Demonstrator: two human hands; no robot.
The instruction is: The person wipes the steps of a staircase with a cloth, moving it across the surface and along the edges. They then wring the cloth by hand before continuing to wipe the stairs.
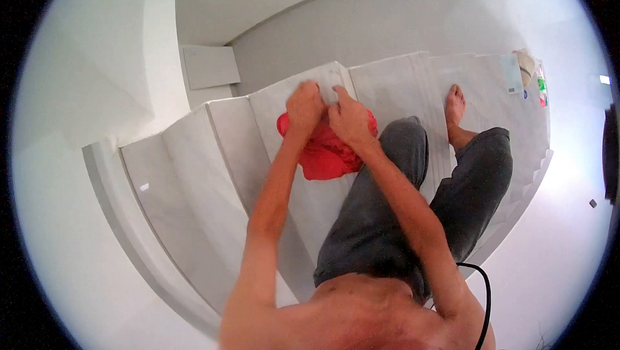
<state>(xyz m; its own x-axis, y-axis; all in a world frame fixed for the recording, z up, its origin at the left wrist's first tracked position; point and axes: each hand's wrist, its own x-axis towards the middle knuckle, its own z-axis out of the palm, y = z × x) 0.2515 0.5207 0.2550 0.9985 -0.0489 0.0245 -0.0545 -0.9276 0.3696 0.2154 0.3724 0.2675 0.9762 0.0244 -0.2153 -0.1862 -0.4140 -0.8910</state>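
A crumpled red cloth [328, 158] lies bunched on a pale stair step, its lower part spread toward my legs. My left hand [306, 108] is closed in a fist over the cloth's left side, gripping it. Close beside it, my right hand [349, 119] is closed on the right side, with its index finger and thumb toward the top. The two hands are a small gap apart, and red fabric shows between and around them. What the fingertips pinch is hidden.
I sit on pale marble stairs [194, 175] in dark grey trousers [368, 240], one bare foot [455, 106] on a step. A beige item [526, 68], a pale blue packet [511, 75] and a red-green packet [542, 88] lie at the right. A black cable [487, 292] hangs by my right arm.
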